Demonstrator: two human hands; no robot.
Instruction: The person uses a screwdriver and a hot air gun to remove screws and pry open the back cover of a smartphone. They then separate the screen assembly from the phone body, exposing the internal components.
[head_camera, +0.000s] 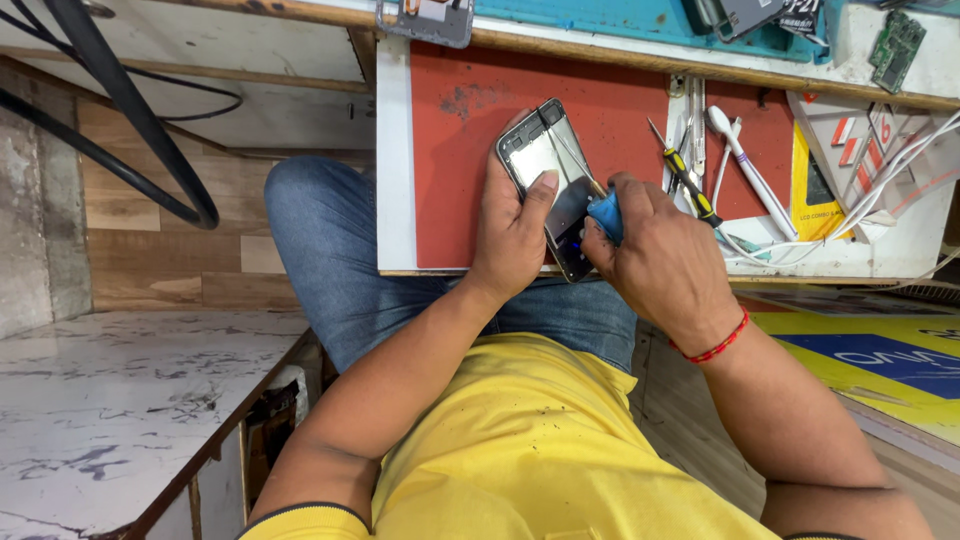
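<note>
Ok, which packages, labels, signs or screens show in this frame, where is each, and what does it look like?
Phone: in the left hand over the red mat; opened, shiny rectangular panel, dark lower end.
Yellow package: flat, right of the mat, under white cables; dark rectangle on its face.
White card: beside it, red marks.
Yellow and blue sign: flat, lower right, white lettering.
Small dark label: top edge, white print.
</note>
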